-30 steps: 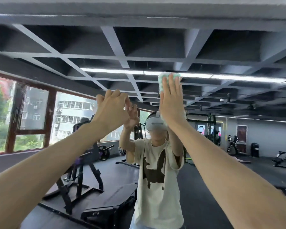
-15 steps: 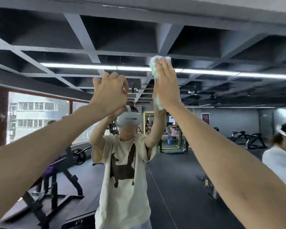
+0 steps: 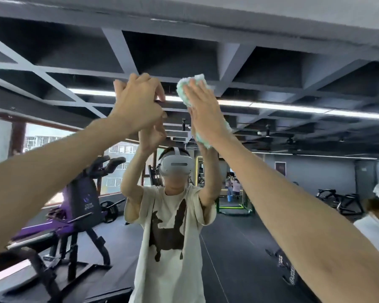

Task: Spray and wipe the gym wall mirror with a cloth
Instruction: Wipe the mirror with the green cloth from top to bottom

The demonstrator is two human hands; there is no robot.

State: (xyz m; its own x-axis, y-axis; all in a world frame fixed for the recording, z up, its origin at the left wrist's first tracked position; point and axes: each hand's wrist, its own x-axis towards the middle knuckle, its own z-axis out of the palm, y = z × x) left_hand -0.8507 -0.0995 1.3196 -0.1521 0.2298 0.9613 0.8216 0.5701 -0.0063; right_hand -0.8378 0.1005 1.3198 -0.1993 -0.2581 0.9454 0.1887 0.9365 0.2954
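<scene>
We are wearing a loose cream short-sleeved T-shirt (image 3: 169, 281) bearing a dark brown silhouette print (image 3: 162, 239) on the chest, and a white plastic headset (image 3: 176, 166) with a strap (image 3: 177, 151) crossing the head. Our left hand (image 3: 138, 106), right hand (image 3: 202, 110), left forearm (image 3: 53, 171) and right forearm (image 3: 293, 204) are showing bare.

**Both arms up at the mirror**

Right hand (image 3: 206, 110) flat, fingers straight, pressing a white-green cloth (image 3: 196, 80) to the mirror (image 3: 239, 237), high up. Left hand (image 3: 138, 106) raised just beside it, fingers curled, nothing seen in it. Reflection: person in cream T-shirt (image 3: 169, 248), white headset (image 3: 176, 166); purple weight bench (image 3: 79, 200) at left.
</scene>
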